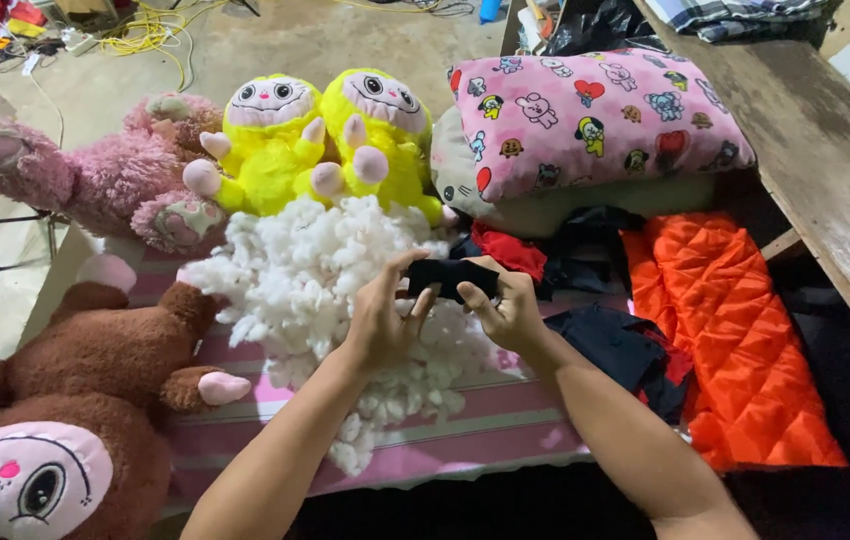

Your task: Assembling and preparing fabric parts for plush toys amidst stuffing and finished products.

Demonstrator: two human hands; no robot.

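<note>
Black fabric piece [450, 277]: small dark cloth scrap, held up just above the white stuffing pile [325, 300]; pinched at both ends, sags little between them
left hand [385, 320]: fingers curled closed on the left end of the black fabric piece, thumb on top; palm over the stuffing pile
right hand [510, 312]: fingers closed on the right end of the same piece, thumb pressing from above
handling: judged light, limp, non-fragile; likely to fold or slip if held at one point only; best gripped by opposite edges, as both hands do now
stuffing pile: loose white fibre clumps, very soft, sheds easily; lies on a pink striped cloth [465, 420]
behind the pile: two yellow plush toys [320, 140] side by side; pink plush toy [95, 175] further left
left of the pile: brown plush toy [75, 400], lying face up
right of the pile: dark and red cloth scraps [545, 255], then an orange quilted fabric [735, 340]
behind-right of the pile: pink printed pillow [585, 115] stacked on a pale one
far right: wooden counter [825, 160], bare edge in view
</note>
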